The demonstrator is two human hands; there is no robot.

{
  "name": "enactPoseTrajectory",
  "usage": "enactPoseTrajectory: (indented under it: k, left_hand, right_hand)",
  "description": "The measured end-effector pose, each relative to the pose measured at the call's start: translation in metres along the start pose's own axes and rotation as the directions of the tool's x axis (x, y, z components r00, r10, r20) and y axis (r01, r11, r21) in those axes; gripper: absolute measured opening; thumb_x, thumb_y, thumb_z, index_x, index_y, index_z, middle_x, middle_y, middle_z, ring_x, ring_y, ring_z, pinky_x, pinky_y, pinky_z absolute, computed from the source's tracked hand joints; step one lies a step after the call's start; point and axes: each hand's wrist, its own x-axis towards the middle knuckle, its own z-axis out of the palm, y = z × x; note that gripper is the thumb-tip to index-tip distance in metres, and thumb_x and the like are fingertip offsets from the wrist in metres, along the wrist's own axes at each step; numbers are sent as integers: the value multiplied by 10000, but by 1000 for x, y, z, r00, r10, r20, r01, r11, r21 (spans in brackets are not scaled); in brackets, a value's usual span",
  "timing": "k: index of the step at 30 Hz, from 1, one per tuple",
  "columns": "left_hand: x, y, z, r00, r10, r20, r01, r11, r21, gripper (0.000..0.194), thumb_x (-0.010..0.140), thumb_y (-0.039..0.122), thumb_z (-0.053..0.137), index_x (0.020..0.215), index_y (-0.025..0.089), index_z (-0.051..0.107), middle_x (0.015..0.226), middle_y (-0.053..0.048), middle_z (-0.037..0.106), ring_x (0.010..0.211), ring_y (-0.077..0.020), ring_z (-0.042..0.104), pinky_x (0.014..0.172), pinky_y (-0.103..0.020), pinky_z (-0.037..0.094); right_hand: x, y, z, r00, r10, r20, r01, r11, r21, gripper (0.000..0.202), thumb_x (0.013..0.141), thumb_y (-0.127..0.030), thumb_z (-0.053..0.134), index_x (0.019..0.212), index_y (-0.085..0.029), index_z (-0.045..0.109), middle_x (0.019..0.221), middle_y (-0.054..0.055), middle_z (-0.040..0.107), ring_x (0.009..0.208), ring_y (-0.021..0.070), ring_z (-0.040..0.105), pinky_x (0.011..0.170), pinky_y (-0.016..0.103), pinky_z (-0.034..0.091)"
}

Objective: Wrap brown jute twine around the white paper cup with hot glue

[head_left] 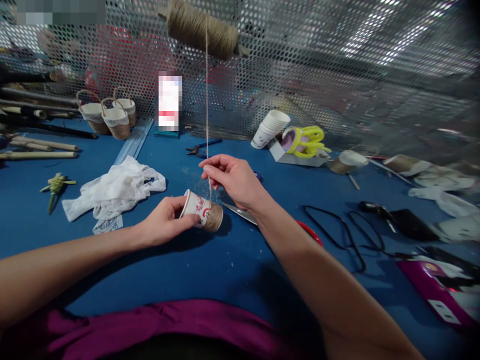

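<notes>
My left hand (167, 220) grips a paper cup (195, 207) lying tilted on its side, its open rim toward the palm. Brown twine is wrapped around the cup's base end, at the right. From there a strand of twine (207, 100) runs straight up to a large spool (202, 30) at the top. Above the cup, my right hand (228, 175) pinches this strand between thumb and fingers. Scissors (242, 214) with red handles lie under my right forearm.
White lace (120, 192) lies left of the cup, with three small baskets (117, 122) behind it. Pliers (202, 147), stacked cups (270, 129) and a white box (296, 158) stand farther back. A black cord (343, 230) and a purple box (431, 290) are at right.
</notes>
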Motion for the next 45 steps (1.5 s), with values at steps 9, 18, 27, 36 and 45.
enactPoseTrajectory:
  k: [9, 18, 27, 36, 45]
  left_hand:
    - [-8, 6, 3, 975, 102, 197, -132, 980, 146, 101, 722, 186, 492, 777, 120, 545, 713, -1, 521, 628, -106, 455, 595, -214, 379]
    - [-11, 12, 5, 897, 250, 364, -352, 904, 245, 79, 709, 106, 483, 646, 128, 524, 698, -20, 516, 685, -132, 475, 701, -255, 400]
    - [-10, 8, 5, 952, 73, 297, -117, 984, 132, 79, 719, 177, 499, 746, 116, 541, 710, -8, 509, 644, -118, 453, 623, -238, 383]
    - [-7, 2, 5, 967, -94, 239, 114, 991, -71, 202, 710, 293, 583, 786, 106, 600, 708, -11, 588, 642, -118, 508, 650, -235, 409]
    - [-10, 0, 11, 969, -90, 231, 98, 995, -24, 253, 718, 343, 599, 717, 91, 620, 614, 4, 528, 545, -85, 434, 548, -209, 372]
  right_hand:
    - [-39, -6, -6, 983, 47, 177, -7, 975, -221, 99, 735, -170, 540, 791, -155, 621, 762, 15, 634, 690, 113, 573, 650, 253, 458]
    - [-55, -23, -8, 959, 81, 270, 8, 950, -312, 103, 723, -148, 542, 729, -165, 644, 768, 17, 619, 729, 134, 581, 681, 272, 459]
    - [-40, -1, -14, 978, 194, 80, -177, 966, -189, 65, 713, -182, 580, 761, -147, 606, 610, -24, 557, 494, 64, 464, 486, 215, 398]
    - [-39, -1, -8, 979, 151, 134, -155, 988, 17, 214, 771, -209, 544, 968, -131, 575, 836, 40, 627, 642, 77, 539, 595, 226, 458]
    - [22, 1, -5, 980, 201, 1, -201, 979, 12, 189, 808, -291, 527, 714, -134, 575, 742, 62, 608, 444, 41, 426, 357, 174, 352]
